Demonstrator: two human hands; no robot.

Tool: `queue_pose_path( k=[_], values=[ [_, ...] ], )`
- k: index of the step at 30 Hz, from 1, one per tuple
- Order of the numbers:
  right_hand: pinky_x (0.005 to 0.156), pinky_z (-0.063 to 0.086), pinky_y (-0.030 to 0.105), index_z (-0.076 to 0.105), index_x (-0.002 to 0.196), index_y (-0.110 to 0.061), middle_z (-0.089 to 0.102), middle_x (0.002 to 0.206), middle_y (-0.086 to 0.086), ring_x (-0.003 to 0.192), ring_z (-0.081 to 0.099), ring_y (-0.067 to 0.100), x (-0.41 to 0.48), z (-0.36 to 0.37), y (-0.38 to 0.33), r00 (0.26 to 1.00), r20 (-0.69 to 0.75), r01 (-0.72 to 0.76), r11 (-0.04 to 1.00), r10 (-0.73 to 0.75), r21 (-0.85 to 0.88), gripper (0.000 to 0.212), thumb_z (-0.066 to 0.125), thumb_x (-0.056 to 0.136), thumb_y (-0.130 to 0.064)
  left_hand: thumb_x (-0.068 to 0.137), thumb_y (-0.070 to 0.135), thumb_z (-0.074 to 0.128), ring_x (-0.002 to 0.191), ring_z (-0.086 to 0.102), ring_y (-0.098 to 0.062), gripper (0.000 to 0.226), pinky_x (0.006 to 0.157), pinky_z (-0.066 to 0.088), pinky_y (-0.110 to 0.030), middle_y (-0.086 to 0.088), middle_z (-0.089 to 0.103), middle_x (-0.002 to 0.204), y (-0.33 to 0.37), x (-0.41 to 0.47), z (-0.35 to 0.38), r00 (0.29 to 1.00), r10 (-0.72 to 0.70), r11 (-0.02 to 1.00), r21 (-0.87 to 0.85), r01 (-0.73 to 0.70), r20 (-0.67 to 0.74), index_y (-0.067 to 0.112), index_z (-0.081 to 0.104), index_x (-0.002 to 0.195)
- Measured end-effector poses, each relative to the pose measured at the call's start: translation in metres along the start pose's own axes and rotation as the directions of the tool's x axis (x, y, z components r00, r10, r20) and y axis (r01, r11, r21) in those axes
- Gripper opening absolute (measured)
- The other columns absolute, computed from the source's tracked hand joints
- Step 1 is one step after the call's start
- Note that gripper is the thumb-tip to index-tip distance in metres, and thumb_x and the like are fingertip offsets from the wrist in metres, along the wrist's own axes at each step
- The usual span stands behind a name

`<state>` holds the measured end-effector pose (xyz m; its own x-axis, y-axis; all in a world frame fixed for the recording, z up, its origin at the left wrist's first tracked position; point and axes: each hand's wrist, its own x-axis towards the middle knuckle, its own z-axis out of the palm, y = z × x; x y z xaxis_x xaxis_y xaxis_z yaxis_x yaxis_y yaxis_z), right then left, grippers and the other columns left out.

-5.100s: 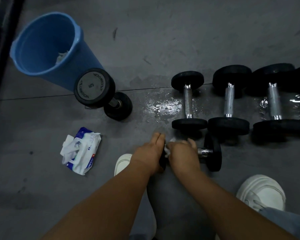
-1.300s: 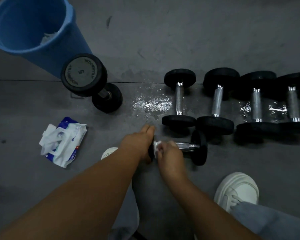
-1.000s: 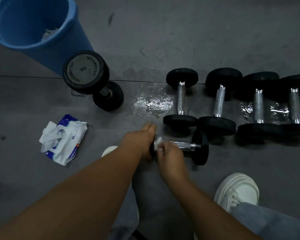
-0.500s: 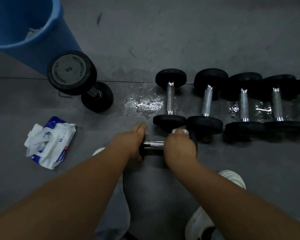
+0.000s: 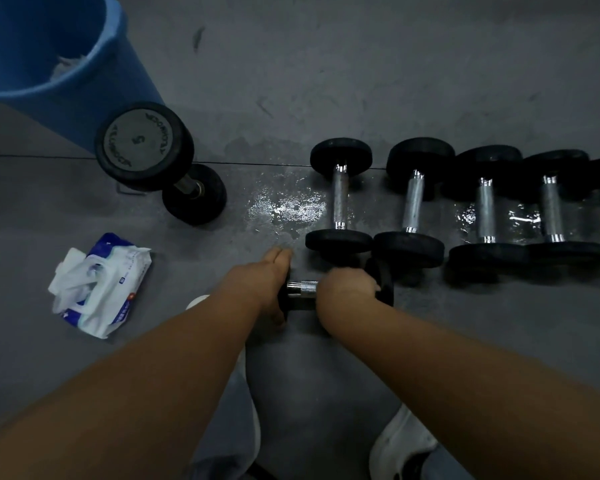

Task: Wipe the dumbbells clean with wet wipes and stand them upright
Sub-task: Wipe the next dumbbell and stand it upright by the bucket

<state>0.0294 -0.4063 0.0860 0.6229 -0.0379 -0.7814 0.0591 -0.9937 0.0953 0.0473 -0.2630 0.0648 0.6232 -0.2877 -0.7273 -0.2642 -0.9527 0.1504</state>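
From the head camera, the right hand [image 5: 347, 289] is curled round the chrome handle of a small dumbbell [image 5: 303, 287] lying on the floor [image 5: 326, 81], close against its right weight. The left hand [image 5: 267, 285] has its fingers straight and together, flat against the left weight. Whether a wipe is tucked under the right fingers, I cannot tell.

Just beyond the grip, a row of dumbbells [image 5: 413, 206] lies side by side and runs off to the right, its nearest weight almost touching the held one. A wet patch [image 5: 288, 209] shines beyond the left hand. Further left and away from the grip, one upright dumbbell [image 5: 142, 143] stands beside a blue bucket [image 5: 129, 81]. Left of the grip lies an open pack of wipes [image 5: 101, 285]. A white shoe [image 5: 402, 445] sits nearer than the grip, under the right forearm.
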Motion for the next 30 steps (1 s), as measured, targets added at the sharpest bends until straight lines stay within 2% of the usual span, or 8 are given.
queue_pose_path(
  k=[6, 9, 10, 12, 13, 15, 19, 30],
  values=[
    [0.084, 0.049, 0.035, 0.059, 0.124, -0.013, 0.057, 0.130, 0.005, 0.122, 0.053, 0.025, 0.001, 0.015, 0.012, 0.999, 0.042, -0.021, 1.000, 0.021, 0.010, 0.032, 0.048, 0.094, -0.016, 0.060, 0.038, 0.090, 0.131, 0.051, -0.029, 0.132, 0.098, 0.047, -0.037, 0.004, 0.001, 0.165, -0.001, -0.001, 0.002, 1.000, 0.013, 1.000, 0.005, -0.013, -0.013, 0.022, 0.000, 0.156],
    [0.083, 0.048, 0.034, 0.060, 0.110, -0.013, 0.064, 0.113, 0.011, 0.106, 0.062, 0.029, -0.011, 0.038, 0.004, 0.977, -0.201, 0.025, 0.895, 0.073, 0.446, 0.020, 0.051, 0.093, -0.019, 0.059, 0.039, 0.090, 0.131, 0.050, -0.028, 0.132, 0.097, 0.046, -0.037, 0.004, 0.003, 0.165, -0.001, 0.000, -0.001, 1.000, 0.007, 1.000, -0.001, -0.007, -0.007, 0.021, 0.002, 0.156],
    [0.077, 0.048, 0.033, 0.059, 0.099, -0.013, 0.067, 0.100, 0.013, 0.096, 0.063, 0.032, -0.015, 0.053, -0.002, 0.948, -0.240, 0.021, 0.714, 0.207, 0.700, 0.010, 0.053, 0.092, -0.018, 0.058, 0.039, 0.090, 0.131, 0.050, -0.028, 0.133, 0.098, 0.046, -0.037, 0.004, 0.003, 0.165, -0.001, 0.001, -0.001, 1.000, 0.006, 1.000, -0.001, -0.006, -0.007, 0.021, 0.002, 0.156],
    [0.058, 0.049, 0.029, 0.054, 0.081, -0.012, 0.064, 0.074, 0.012, 0.075, 0.063, 0.032, -0.026, 0.080, -0.014, 0.920, 0.082, -0.039, -0.118, 0.384, 0.992, 0.010, 0.054, 0.090, -0.007, 0.055, 0.040, 0.090, 0.130, 0.051, -0.028, 0.136, 0.098, 0.046, -0.036, 0.005, 0.003, 0.165, -0.001, 0.001, 0.001, 1.000, 0.006, 1.000, -0.007, -0.007, -0.007, 0.022, 0.001, 0.156],
    [0.049, 0.049, 0.024, 0.054, 0.079, -0.011, 0.061, 0.069, 0.010, 0.069, 0.060, 0.027, -0.025, 0.088, -0.018, 0.910, 0.295, -0.080, -0.575, 0.291, 0.814, 0.014, 0.052, 0.091, -0.003, 0.055, 0.040, 0.091, 0.129, 0.052, -0.028, 0.136, 0.097, 0.047, -0.037, 0.006, 0.003, 0.165, -0.001, 0.000, 0.003, 1.000, 0.005, 1.000, -0.009, -0.005, -0.009, 0.023, 0.001, 0.156],
    [0.053, 0.054, 0.020, 0.054, 0.083, -0.008, 0.063, 0.074, 0.008, 0.077, 0.058, 0.016, -0.012, 0.096, -0.017, 0.880, 0.475, -0.099, -0.965, 0.028, 0.242, 0.016, 0.046, 0.096, -0.004, 0.056, 0.038, 0.092, 0.128, 0.053, -0.029, 0.135, 0.097, 0.048, -0.037, 0.006, 0.005, 0.164, -0.001, -0.001, 0.003, 1.000, 0.000, 1.000, -0.008, 0.000, -0.007, 0.022, 0.002, 0.156],
    [0.105, 0.037, 0.030, 0.054, 0.087, -0.009, 0.056, 0.113, 0.004, 0.121, 0.050, 0.016, 0.012, 0.076, 0.002, 0.894, 0.447, 0.001, -0.997, -0.035, -0.081, 0.022, 0.036, 0.100, -0.008, 0.057, 0.037, 0.092, 0.130, 0.051, -0.027, 0.133, 0.099, 0.048, -0.038, 0.008, 0.004, 0.164, 0.000, -0.001, 0.000, 1.000, -0.002, 1.000, -0.026, 0.001, -0.020, 0.023, 0.002, 0.155],
    [0.066, 0.041, 0.017, 0.055, 0.087, -0.020, 0.058, 0.086, -0.005, 0.077, 0.053, 0.006, 0.008, 0.066, -0.003, 0.869, 0.494, 0.010, -1.000, 0.010, 0.003, 0.012, 0.054, 0.097, -0.026, 0.057, 0.038, 0.091, 0.130, 0.051, -0.026, 0.131, 0.097, 0.045, -0.036, 0.008, 0.005, 0.164, -0.002, 0.001, 0.002, 1.000, 0.006, 0.999, -0.042, -0.007, -0.019, 0.024, 0.005, 0.155]
  ],
)
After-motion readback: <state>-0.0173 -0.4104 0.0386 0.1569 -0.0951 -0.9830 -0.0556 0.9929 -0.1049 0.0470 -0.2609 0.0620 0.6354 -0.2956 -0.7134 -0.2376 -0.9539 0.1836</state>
